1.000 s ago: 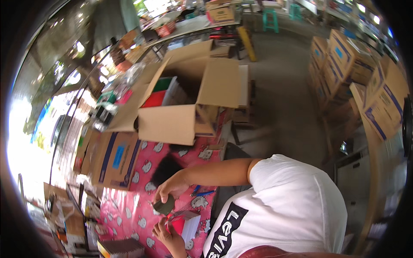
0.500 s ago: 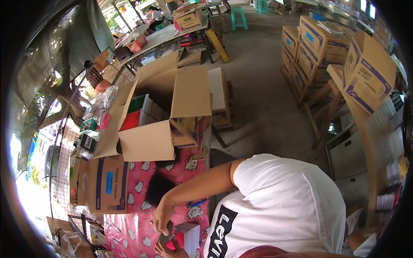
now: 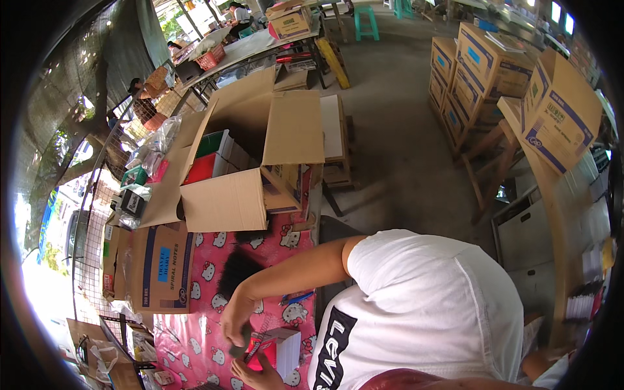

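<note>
My right hand (image 3: 237, 322) comes down over the table with its fingers closed round a small dark grey-green piece (image 3: 240, 342), whose kind I cannot make out. Below it, my left hand (image 3: 259, 374) rests with fingers spread against a notebook (image 3: 263, 356) with a red cover and a dark printed strip. Right beside this notebook stands a stack of white pages (image 3: 288, 356), its edges facing up. Both hands work close together on a pink table cover (image 3: 205, 341) with white cartoon figures. My right forearm crosses over the cover.
A black bristly brush-like thing (image 3: 238, 272) and blue pens (image 3: 298, 298) lie near my forearm. Beyond stand a closed carton (image 3: 159, 270) and an open carton (image 3: 224, 200) holding red and green notebooks. Stacked cartons (image 3: 478, 75) and a wooden table (image 3: 552, 201) are at right.
My right hand has shifted slightly left and up with the dark piece, uncovering more of the red cover. My left hand's fingers have spread. The view has tilted a little.
</note>
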`<state>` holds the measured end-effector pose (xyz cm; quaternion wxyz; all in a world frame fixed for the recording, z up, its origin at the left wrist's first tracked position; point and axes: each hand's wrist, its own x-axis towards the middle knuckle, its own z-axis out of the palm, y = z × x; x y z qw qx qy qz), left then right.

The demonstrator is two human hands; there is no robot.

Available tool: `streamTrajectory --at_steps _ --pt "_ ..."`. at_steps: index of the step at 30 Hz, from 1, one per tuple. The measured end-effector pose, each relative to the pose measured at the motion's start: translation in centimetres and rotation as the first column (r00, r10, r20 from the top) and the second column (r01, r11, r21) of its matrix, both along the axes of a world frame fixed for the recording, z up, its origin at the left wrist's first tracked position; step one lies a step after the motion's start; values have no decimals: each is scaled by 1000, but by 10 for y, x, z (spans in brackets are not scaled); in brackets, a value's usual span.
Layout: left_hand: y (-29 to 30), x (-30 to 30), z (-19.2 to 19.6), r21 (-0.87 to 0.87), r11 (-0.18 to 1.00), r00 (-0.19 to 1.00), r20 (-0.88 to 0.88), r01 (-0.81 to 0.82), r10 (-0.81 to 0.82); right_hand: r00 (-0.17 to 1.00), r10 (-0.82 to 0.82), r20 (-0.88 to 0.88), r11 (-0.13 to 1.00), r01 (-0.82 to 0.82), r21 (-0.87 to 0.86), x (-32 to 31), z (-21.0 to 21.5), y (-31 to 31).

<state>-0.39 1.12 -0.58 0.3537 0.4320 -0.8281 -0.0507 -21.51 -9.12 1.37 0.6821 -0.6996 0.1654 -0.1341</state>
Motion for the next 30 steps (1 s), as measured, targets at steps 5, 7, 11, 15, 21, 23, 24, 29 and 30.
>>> streamTrajectory --at_steps 5,7,11,15,21,23,24,29,30 --pt "0 2 3 68 998 1000 -19 2 -1 995 -30 94 999 27 30 1 -10 -6" --pt "1 21 0 28 997 997 12 -73 73 949 -29 313 907 -107 408 12 -2 -1" --pt "4 15 12 70 997 999 -32 -32 34 974 -145 -173 936 78 -344 14 6 -4" --pt "2 23 10 254 959 990 -30 -124 135 995 -17 98 997 9 76 22 1 -6" --pt "-11 33 -17 258 962 975 -173 -94 142 995 -78 56 992 83 -90 34 -7 -18" --pt "-14 29 -15 216 971 977 -162 -104 141 983 -170 -64 931 139 -337 27 -39 -31" --pt "-10 25 -7 190 973 981 -117 -133 157 961 -257 -103 892 194 -409 13 -57 -38" --pt "6 34 -15 225 944 820 -473 -240 321 396 -892 -215 451 785 -424 -100 -151 -25" --pt "12 40 -22 302 930 754 -555 -212 352 252 -960 -124 242 515 -822 -114 -166 -11"
